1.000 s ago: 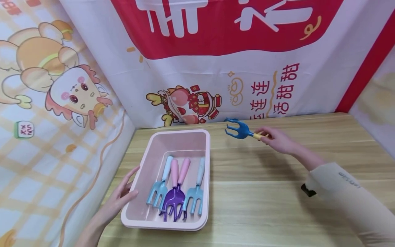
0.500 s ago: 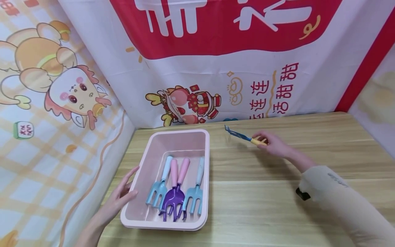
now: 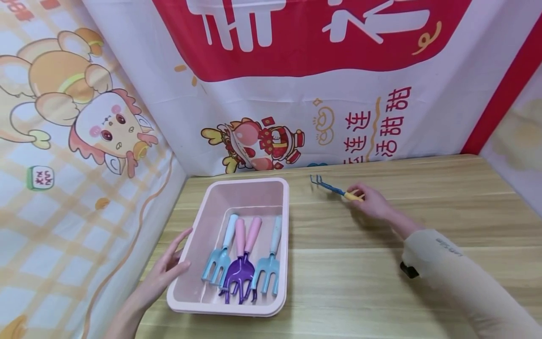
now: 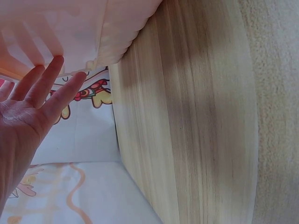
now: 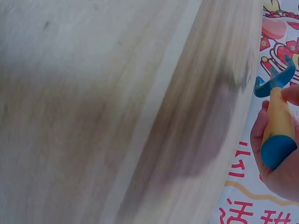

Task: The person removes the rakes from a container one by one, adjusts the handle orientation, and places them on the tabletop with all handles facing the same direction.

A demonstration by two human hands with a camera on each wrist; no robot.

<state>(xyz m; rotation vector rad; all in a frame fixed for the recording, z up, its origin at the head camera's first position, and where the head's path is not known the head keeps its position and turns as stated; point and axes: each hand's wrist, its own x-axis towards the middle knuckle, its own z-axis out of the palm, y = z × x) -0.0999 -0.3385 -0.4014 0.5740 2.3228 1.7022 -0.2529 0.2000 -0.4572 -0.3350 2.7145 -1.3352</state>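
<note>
My right hand (image 3: 370,201) grips the yellow handle of a blue garden hand rake (image 3: 331,188) above the back of the table. Its bent tines point left, towards the back wall. The right wrist view shows the fingers wrapped round the yellow handle (image 5: 279,114) with its blue end cap. At the left, my left hand (image 3: 163,270) has its fingers spread along the outer side of a pink plastic bin (image 3: 227,308). In the left wrist view those fingers (image 4: 44,88) lie straight at the bin wall. Inside the bin are light blue hand forks (image 3: 267,270) and purple hand rakes (image 3: 239,273) with pink handles.
The wooden table (image 3: 360,287) reaches right and forward of the bin. A printed cloth wall (image 3: 330,103) stands along its back edge, and another printed cloth (image 3: 76,188) rises at the left.
The blue hand rake has turned from face-on to edge-on and sunk slightly, as my right hand has come a little lower towards the table. The left hand and bin have stayed in place.
</note>
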